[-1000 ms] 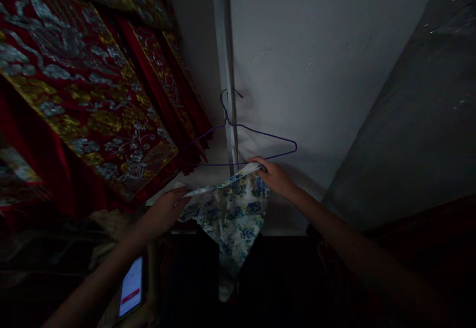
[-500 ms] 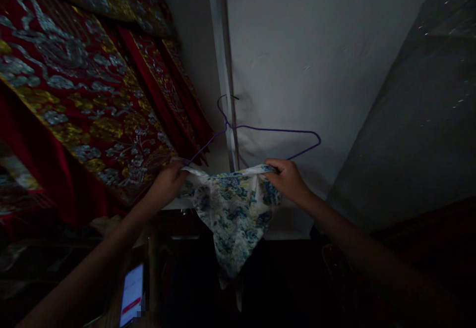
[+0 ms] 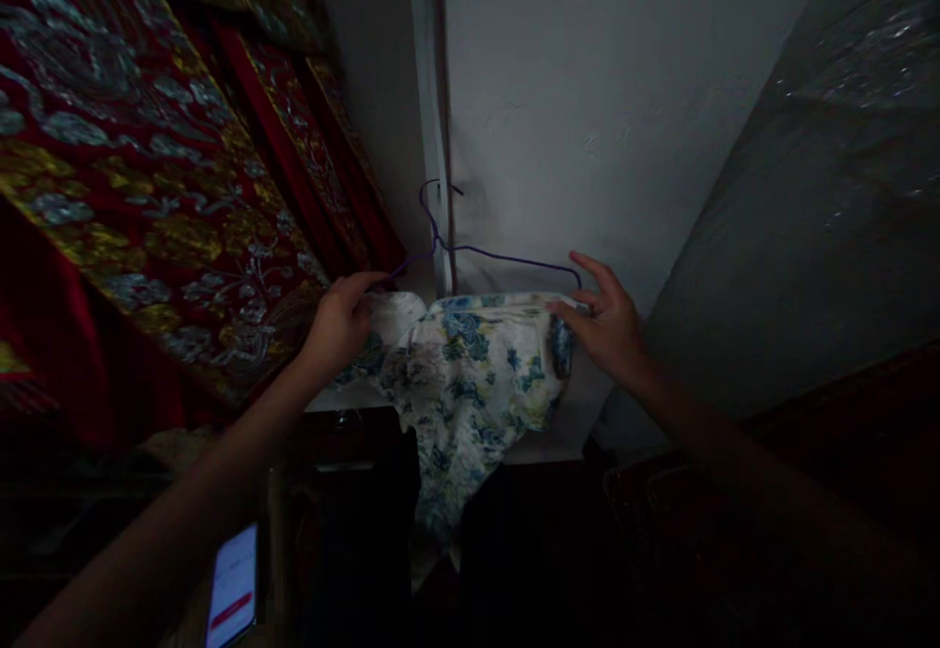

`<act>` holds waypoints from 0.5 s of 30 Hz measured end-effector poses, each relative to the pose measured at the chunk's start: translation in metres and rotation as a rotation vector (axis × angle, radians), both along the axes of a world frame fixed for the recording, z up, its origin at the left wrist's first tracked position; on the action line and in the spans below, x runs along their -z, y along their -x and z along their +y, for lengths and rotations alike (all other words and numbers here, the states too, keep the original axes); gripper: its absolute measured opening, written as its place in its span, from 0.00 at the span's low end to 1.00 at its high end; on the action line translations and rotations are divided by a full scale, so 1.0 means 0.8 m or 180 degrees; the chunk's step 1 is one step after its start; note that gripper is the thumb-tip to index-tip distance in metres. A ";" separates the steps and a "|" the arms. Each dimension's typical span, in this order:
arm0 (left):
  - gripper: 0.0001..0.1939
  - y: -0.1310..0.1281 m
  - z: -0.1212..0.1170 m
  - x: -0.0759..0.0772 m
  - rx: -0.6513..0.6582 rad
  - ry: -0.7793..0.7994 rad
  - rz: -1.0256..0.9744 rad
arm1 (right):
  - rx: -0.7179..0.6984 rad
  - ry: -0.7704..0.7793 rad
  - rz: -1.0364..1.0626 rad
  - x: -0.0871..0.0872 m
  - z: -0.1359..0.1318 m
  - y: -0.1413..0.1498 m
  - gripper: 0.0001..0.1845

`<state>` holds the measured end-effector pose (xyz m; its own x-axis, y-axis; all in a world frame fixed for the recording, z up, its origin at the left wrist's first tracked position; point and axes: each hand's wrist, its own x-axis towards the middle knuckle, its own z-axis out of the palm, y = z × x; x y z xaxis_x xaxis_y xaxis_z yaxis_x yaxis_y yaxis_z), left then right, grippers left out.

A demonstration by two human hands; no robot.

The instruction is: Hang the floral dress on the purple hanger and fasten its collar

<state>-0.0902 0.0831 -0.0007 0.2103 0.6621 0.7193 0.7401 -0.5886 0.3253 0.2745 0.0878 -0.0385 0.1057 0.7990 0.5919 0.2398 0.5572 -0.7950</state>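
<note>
A white garment with a blue and yellow floral print [image 3: 477,364] hangs from a thin purple hanger [image 3: 506,257], its lower end narrowing in folds. My left hand [image 3: 339,327] is closed at the garment's upper left edge, beside the hanger's left arm. At the upper right edge, my right hand [image 3: 606,320] grips the cloth between thumb and fingers near the hanger's right end, with one finger raised. The garment now covers the hanger's lower parts and both its shoulder ends. Above, the hook curls beside a narrow upright strip.
Red cloth with gold and silver embroidery [image 3: 168,168] hangs on the left. A pale wall [image 3: 587,90] with an upright strip [image 3: 432,90] stands ahead. Shiny clear plastic sheeting [image 3: 837,159] is at right. A lit phone [image 3: 233,579] lies at lower left.
The garment has risen onto the hanger, covering its right end. My hands have moved up and slightly apart, and the fingers of my right hand have spread. The view has shifted a little.
</note>
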 end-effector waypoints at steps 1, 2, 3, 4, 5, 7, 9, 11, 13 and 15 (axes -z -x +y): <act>0.23 0.000 -0.001 -0.003 0.0037 -0.0023 0.0032 | 0.0113 0.0075 -0.0064 -0.004 0.009 -0.006 0.45; 0.22 0.000 -0.002 -0.007 0.0080 -0.0036 0.0048 | 0.0194 0.0180 -0.0191 -0.008 0.018 -0.012 0.44; 0.21 -0.002 -0.004 -0.010 0.0106 -0.0055 0.0053 | 0.0236 0.0300 -0.0364 -0.012 0.026 -0.017 0.41; 0.20 -0.003 -0.005 -0.012 0.0104 -0.0078 0.0063 | 0.0253 0.0410 -0.0561 -0.018 0.033 -0.020 0.37; 0.19 -0.003 -0.007 -0.013 0.0071 -0.0115 0.0084 | 0.0241 0.0503 -0.0767 -0.024 0.038 -0.023 0.32; 0.18 0.000 -0.010 -0.014 -0.0082 -0.0234 0.0120 | 0.0070 0.0653 -0.1142 -0.037 0.039 -0.027 0.22; 0.18 0.009 -0.012 -0.011 -0.0331 -0.0323 0.0075 | -0.0310 0.0811 -0.1485 -0.051 0.032 -0.030 0.18; 0.18 0.022 -0.012 -0.009 -0.0627 -0.0148 -0.0100 | -0.0819 0.1032 -0.1689 -0.065 0.021 -0.034 0.18; 0.18 0.032 -0.010 -0.010 -0.0825 0.0270 -0.0242 | -0.1277 0.1358 -0.1632 -0.078 0.011 -0.039 0.18; 0.18 0.035 -0.008 -0.016 -0.0863 0.0509 -0.0257 | -0.1589 0.1758 -0.1385 -0.088 0.006 -0.043 0.18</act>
<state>-0.1185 0.0767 0.0125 -0.0426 0.7921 0.6089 0.8310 -0.3103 0.4618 0.3092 0.0922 0.0320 -0.4805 0.8769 0.0110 0.4161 0.2390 -0.8773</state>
